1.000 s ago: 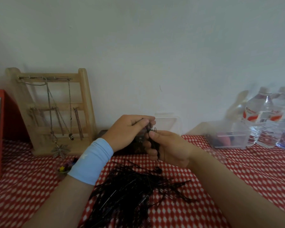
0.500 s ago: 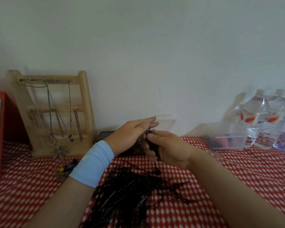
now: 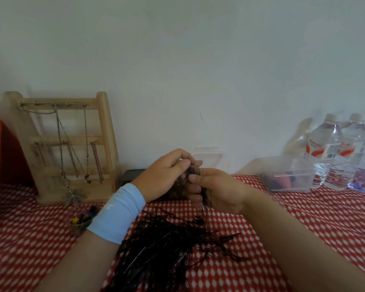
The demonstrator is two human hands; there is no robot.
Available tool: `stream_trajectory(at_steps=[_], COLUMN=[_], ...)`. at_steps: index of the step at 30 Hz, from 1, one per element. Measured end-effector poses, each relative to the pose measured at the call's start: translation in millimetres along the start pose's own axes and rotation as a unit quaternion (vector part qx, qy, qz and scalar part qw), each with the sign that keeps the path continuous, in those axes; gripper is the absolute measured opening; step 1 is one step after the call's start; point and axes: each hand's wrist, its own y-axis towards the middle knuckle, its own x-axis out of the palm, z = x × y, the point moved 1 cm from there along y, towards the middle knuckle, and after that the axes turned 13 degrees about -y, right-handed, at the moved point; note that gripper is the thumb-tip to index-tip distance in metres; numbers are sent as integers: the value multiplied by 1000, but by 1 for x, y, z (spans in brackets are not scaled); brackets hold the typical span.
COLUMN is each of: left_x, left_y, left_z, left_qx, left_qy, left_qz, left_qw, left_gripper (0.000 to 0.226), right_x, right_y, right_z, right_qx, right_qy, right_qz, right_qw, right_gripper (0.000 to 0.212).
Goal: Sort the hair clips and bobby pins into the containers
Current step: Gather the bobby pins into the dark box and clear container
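Observation:
A large heap of black bobby pins lies on the red checked cloth in front of me. Above it my right hand grips a small upright bunch of black pins, whose ends hang out below the palm. My left hand, with a light blue wristband, pinches the tops of that bunch with thumb and fingers. A clear container stands behind the hands by the wall. A second clear container with dark and orange items stands to the right.
A wooden jewellery rack with chains stands at the back left beside a red-framed object. A small cup of coloured clips sits near my left wrist. Two water bottles stand at the far right. A dark box lies behind my left hand.
My left hand's fingers have curled down from stretched over the bunch to pinching its top. The right hand holds its bunch in nearly the same place.

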Motion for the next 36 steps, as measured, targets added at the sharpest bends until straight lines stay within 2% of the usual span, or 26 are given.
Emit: stream_trajectory(at_steps=[1, 3, 6, 10, 13, 16, 18, 22, 26, 28, 30, 32, 34, 36], left_x=[0, 3, 17, 35, 46, 46, 44, 46, 49, 47, 44, 40, 35, 29], left_y=[1, 3, 6, 4, 1, 1, 0, -1, -2, -3, -3, -1, 0, 3], left_z=[0, -1, 3, 7, 15, 20, 21, 19, 20, 19, 17, 13, 12, 14], left_qx=[0, -16, -107, -250, -266, -249, -248, -268, -233, -228, -241, -264, -263, -228], left_qy=[-22, -132, -332, -450, -549, -627, -632, -607, -679, -691, -669, -573, -423, -268], left_qz=[5, 43, 85, 34, 31, 36, 26, 33, 14, 6, 1, 14, 51, 98], left_qw=[1000, 990, 933, 857, 792, 737, 734, 747, 696, 686, 703, 776, 865, 931], left_gripper=[23, 27, 33, 52, 61, 63, 64, 70, 63, 62, 65, 61, 42, 27], right_x=[-1, -3, -9, -23, -29, -29, -27, -22, -18, -18, -22, -29, -39, -48], right_y=[0, 1, 2, -1, 0, 1, 1, 0, 0, 0, 1, 0, -3, -7], right_z=[-1, -5, -16, -32, -32, -24, -21, -25, -23, -21, -20, -20, -21, -21], right_qx=[0, -12, -88, -185, -200, -171, -163, -180, -164, -156, -155, -156, -145, -108], right_qy=[2, 29, 127, 195, 137, -47, -104, -105, -121, -122, -109, -80, -62, -138], right_qz=[4, 32, 116, 214, 274, 328, 334, 338, 305, 291, 283, 274, 265, 271], right_qw=[1000, 999, 981, 939, 931, 928, 923, 918, 930, 936, 940, 946, 951, 947], right_gripper=[24, 21, 19, 21, 22, 21, 20, 21, 18, 17, 17, 18, 19, 18])
